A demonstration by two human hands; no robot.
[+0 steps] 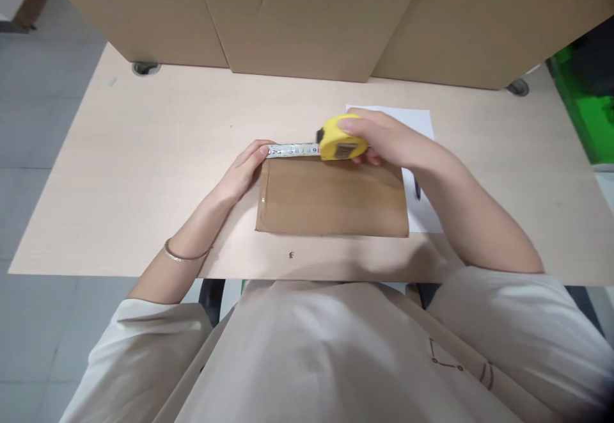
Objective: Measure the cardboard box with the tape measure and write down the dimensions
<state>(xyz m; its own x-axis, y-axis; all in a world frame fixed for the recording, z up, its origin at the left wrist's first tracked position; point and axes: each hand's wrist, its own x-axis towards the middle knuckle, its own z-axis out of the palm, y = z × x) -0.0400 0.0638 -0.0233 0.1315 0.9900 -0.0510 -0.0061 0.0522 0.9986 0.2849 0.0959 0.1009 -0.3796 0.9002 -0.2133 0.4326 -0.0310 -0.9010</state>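
Head view: my left hand (245,166) pinches the free end of the silvery blade (297,150) at the far left corner of the cardboard package (330,199), and my right hand (386,136) is wrapped around the tape measure (338,132) above the package's far edge. The case is rounded and bright yellow, with a dark mouth and a greyish label on its side; black numerals run along the blade, with a red mark close to the mouth. The blade stretches straight along the package's far edge, left of the case. The package itself is plain brown and rectangular, with a narrow creased strip down its left end, and it lies flat on the pale wooden surface (144,186). A white sheet of paper (425,122) lies partly behind it and to its right. A thin bracelet (185,258) circles my left wrist, left of the package. Beyond it all stand tall brown cardboard panels (307,13).
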